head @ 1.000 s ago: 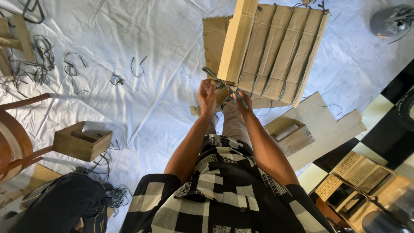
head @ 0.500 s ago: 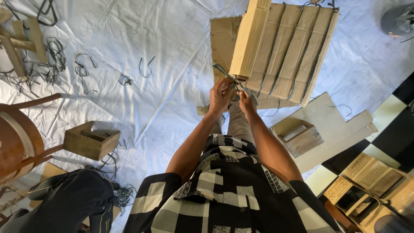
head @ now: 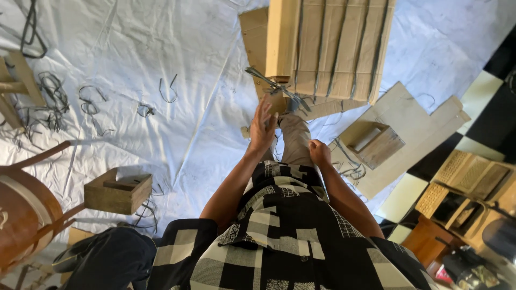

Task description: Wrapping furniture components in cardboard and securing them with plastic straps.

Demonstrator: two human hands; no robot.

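left hand (head: pixel 262 126) open by strap (head: pixel 275 87) | right hand (head: pixel 319 152) fisted, contents hidden

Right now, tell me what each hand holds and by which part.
The left hand is open with fingers spread, holding nothing, just below the grey strap strip. The right hand is closed low by the leg; any hold there cannot be told.

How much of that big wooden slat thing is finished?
Done: five pale slats sit side by side in the pale wooden slatted panel. In hand: the left hand reaches toward grey strapping at its lower edge; the right hand rests low. Left: loose strips lie scattered.
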